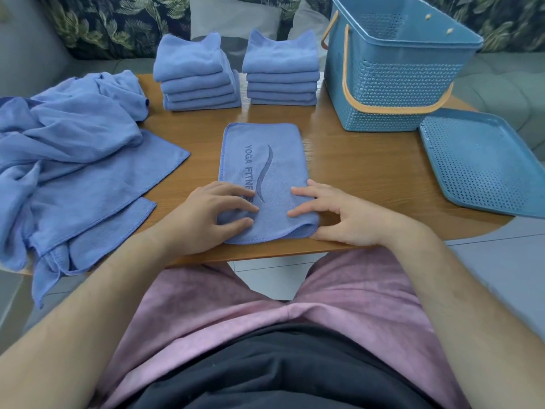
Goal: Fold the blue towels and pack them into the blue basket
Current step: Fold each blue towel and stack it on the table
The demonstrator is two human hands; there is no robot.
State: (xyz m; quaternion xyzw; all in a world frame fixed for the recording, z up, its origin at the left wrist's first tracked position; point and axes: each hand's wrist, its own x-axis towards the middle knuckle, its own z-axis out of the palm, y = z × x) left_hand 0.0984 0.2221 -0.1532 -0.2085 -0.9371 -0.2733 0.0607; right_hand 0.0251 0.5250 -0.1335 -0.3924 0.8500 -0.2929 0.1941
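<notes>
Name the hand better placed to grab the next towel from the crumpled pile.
Left. The left hand lies nearer the crumpled pile; the right hand would have to reach across.

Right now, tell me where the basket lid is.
Head view: the perforated blue lid lies flat on the wooden table, far right, just in front of the blue basket.

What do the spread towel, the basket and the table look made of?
The towel looks like microfibre cloth: matte, fine nap, stitched hem. The basket seems moulded plastic: faint sheen, rigid perforated walls. The table shows smooth wood grain, possibly laminate.
</notes>
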